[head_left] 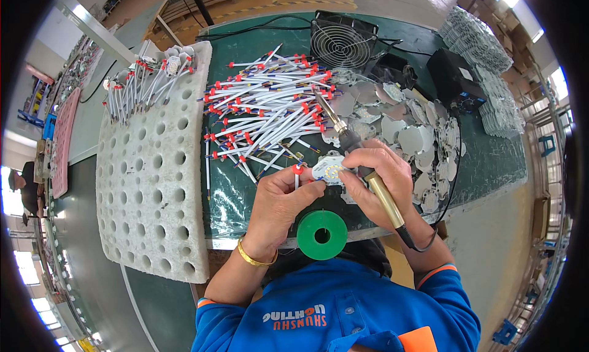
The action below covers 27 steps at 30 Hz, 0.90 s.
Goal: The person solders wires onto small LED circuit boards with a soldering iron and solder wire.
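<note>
My left hand [279, 202] is closed, pinching a short white cable [297, 179] with a red collar between thumb and fingers. Right beside it is a small white LED board [329, 170], whose edges meet the fingertips of both hands. My right hand [388, 177] is wrapped round a soldering iron [351, 140], its metal tip slanting up and left over the cable pile. The thumb and forefinger of that hand also reach the board's right edge. Just below my hands sits a green solder spool [307, 241] at the table edge.
White cables with red collars [264, 107] lie heaped ahead. Loose boards [423, 149] cover the right side. A black fan [343, 40] and a black box [455, 79] stand behind. On the left, a holed foam block [132, 180] bears wired boards [173, 64]. Stacked trays [475, 42] stand far right.
</note>
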Available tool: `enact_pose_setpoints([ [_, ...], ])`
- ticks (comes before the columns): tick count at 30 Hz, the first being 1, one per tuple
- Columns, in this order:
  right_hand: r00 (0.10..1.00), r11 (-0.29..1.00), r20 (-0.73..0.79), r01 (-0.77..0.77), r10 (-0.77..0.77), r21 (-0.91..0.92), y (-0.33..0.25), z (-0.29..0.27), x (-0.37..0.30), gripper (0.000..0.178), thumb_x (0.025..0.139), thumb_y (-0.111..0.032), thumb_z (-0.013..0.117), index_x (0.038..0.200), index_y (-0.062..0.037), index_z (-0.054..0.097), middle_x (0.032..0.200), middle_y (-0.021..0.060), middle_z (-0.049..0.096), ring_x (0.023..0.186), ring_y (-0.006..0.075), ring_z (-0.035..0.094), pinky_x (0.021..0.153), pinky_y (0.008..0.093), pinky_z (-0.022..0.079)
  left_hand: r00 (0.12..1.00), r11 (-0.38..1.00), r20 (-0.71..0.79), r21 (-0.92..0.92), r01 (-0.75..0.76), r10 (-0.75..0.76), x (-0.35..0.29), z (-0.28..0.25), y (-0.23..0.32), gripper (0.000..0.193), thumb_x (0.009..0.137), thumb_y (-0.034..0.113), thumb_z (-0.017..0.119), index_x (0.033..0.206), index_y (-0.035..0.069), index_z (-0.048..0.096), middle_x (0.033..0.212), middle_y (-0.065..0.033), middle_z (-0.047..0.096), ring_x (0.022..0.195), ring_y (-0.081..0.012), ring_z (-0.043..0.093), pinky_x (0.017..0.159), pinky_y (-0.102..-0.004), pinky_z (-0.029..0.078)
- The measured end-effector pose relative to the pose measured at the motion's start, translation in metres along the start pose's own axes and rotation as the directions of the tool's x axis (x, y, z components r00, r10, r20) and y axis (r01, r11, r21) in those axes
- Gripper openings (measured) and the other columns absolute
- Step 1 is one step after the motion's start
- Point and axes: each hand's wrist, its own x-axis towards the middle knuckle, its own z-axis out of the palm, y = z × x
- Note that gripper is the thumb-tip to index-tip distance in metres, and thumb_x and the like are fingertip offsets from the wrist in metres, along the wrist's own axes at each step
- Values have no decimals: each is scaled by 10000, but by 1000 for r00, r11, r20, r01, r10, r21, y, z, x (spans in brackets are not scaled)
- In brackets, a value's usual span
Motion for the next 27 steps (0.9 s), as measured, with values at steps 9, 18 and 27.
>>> enact_pose_setpoints([
  [9, 988, 1000, -155, 19, -20, -8, -4, 11, -19, 274, 662, 71, 697, 832, -54, 523, 699, 76, 567, 550, 214, 488, 475, 316, 392, 1000, 984, 19, -177, 1, 2, -4, -1, -5, 148, 855, 110, 625, 986, 44, 647, 801, -85, 668, 614, -71, 539, 542, -192, 396],
  [18, 941, 999, -335, 41, -37, 4, -3, 29, -26, 300, 651, 80, 712, 829, -44, 506, 658, 73, 507, 531, 201, 441, 461, 307, 347, 991, 944, 105, -310, 113, -84, -4, -5, -3, 135, 859, 87, 610, 983, 48, 643, 803, -108, 666, 634, -91, 556, 558, -207, 413],
  [27, 947, 998, -320, 11, -28, -54, -1, 35, -30, 301, 664, 86, 700, 835, -47, 491, 657, 78, 499, 530, 206, 454, 465, 316, 355, 986, 921, 121, -359, 148, -111, 1, -7, -7, 110, 859, 81, 608, 959, 56, 646, 794, -104, 670, 614, -89, 550, 555, -202, 405],
])
